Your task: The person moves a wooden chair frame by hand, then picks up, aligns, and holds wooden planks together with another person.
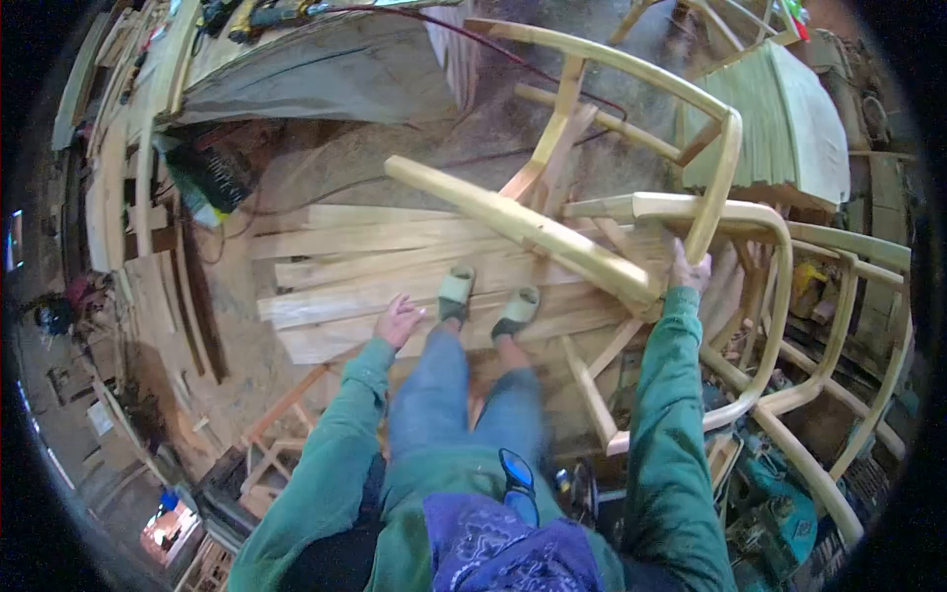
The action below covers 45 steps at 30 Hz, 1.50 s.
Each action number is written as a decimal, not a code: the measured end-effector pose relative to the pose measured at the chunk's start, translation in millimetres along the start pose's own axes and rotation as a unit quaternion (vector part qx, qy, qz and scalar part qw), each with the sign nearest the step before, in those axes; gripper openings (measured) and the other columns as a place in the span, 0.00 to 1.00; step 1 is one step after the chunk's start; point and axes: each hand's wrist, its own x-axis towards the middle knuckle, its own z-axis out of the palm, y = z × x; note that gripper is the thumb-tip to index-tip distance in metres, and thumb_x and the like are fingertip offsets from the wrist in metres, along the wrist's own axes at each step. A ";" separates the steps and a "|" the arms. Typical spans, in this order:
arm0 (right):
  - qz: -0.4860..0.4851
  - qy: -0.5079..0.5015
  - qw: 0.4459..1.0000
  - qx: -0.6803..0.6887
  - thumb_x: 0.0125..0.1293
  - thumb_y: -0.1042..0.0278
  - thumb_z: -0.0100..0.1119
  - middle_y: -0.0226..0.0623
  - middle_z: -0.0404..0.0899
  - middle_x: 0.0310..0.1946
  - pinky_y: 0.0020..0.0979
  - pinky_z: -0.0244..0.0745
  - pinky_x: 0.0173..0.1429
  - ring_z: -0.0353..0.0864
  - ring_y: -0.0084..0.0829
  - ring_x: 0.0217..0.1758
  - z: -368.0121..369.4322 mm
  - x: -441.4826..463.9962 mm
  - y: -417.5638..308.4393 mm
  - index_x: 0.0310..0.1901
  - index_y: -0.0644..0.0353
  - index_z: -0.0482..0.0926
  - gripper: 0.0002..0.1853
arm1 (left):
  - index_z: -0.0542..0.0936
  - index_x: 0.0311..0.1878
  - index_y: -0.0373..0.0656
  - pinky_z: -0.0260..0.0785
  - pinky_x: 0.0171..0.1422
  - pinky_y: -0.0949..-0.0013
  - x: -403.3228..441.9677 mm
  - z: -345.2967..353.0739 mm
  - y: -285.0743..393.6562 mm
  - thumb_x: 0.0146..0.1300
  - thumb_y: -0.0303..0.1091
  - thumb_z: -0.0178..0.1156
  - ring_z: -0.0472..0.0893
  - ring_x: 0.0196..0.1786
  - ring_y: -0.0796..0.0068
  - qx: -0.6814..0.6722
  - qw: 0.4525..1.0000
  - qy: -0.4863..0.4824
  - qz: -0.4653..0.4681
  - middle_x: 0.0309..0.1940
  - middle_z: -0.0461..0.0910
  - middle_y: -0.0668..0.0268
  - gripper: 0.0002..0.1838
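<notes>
A pale wooden chair frame hangs tilted in front of me, its long bars reaching up and to the left. My right hand is wrapped round one of its bars at the right end. Just beyond that hand, more bent-wood frames stand close together on the right, partly overlapping the held one. Over the floor on the left, my left hand is apart from everything, fingers loosely spread and nothing in them.
Long flat boards lie on the floor around my feet. A stack of thin wood sheets stands at the upper right. A covered bench with power tools is at the upper left. A dark red hose crosses the floor. Green machinery sits lower right.
</notes>
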 end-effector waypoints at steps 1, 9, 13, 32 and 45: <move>0.011 -0.033 0.998 0.043 0.52 0.56 0.74 0.42 0.81 0.33 0.35 0.77 0.39 0.81 0.35 0.33 -4.4 9.4 10.0 0.42 0.66 0.77 0.24 | 0.62 0.69 0.41 0.72 0.58 0.57 13.7 22.5 30.1 0.59 0.46 0.67 0.74 0.59 0.62 -0.038 0.999 -0.023 -0.018 0.57 0.74 0.56 0.39; 0.160 -0.234 0.928 0.240 0.56 0.62 0.68 0.37 0.77 0.22 0.29 0.75 0.27 0.78 0.28 0.21 -21.1 -0.9 -5.7 0.38 0.65 0.76 0.16 | 0.62 0.64 0.55 0.64 0.63 0.40 59.0 137.7 187.7 0.64 0.40 0.62 0.65 0.66 0.59 -0.484 0.867 -0.095 -0.072 0.57 0.71 0.59 0.28; 0.075 -0.229 0.937 0.255 0.56 0.68 0.66 0.37 0.77 0.22 0.26 0.72 0.26 0.77 0.26 0.21 -10.8 -37.8 -58.5 0.36 0.67 0.77 0.12 | 0.51 0.69 0.60 0.71 0.53 0.39 119.9 140.7 154.3 0.56 0.34 0.69 0.70 0.61 0.52 -0.533 0.842 -0.063 -0.060 0.58 0.70 0.58 0.44; 0.017 -0.242 0.897 0.368 0.60 0.53 0.62 0.36 0.77 0.24 0.23 0.73 0.27 0.76 0.24 0.23 -114.4 -118.2 -303.1 0.38 0.65 0.76 0.20 | 0.69 0.60 0.38 0.62 0.70 0.48 -51.8 47.2 268.4 0.67 0.42 0.57 0.71 0.64 0.58 -0.605 0.723 -0.316 0.109 0.60 0.73 0.57 0.24; -0.049 -0.249 0.907 0.337 0.52 0.52 0.69 0.40 0.81 0.36 0.31 0.76 0.43 0.80 0.30 0.36 -73.0 -130.3 -309.7 0.44 0.70 0.77 0.28 | 0.75 0.54 0.36 0.73 0.54 0.65 -201.4 127.6 324.5 0.50 0.37 0.71 0.79 0.48 0.69 -0.220 0.886 -0.255 0.320 0.46 0.79 0.63 0.29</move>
